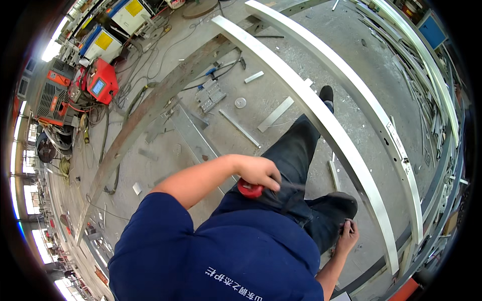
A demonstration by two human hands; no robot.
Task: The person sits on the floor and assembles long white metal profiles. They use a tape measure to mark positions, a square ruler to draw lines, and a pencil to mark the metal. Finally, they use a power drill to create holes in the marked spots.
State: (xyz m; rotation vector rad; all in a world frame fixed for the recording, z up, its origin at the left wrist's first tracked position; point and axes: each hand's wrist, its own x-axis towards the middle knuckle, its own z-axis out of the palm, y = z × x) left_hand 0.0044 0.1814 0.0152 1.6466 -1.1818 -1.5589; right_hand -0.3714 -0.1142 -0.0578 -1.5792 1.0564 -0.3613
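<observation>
My left hand (258, 171) is curled around a red tape measure (249, 188) in front of my left thigh. A blurred thin strip runs from its side toward the right; I cannot make out whether it is the blade. Beside my bent right knee, my right hand (347, 236) has its fingers pinched together around something small and dark, too hidden to name. Beyond the legs, a long pale metal rail (321, 113) crosses from far left to near right. A second metal rail (351, 80) lies farther out, with a slotted plate (399, 143) on it.
A rusty steel beam (165, 95) passes at the left. Short metal offcuts (275, 114), a round disc (240, 103) and a grey metal block (211, 96) lie on the floor. A red machine (103, 83) with cables stands far left. Long metal strips (416, 75) are heaped at the right.
</observation>
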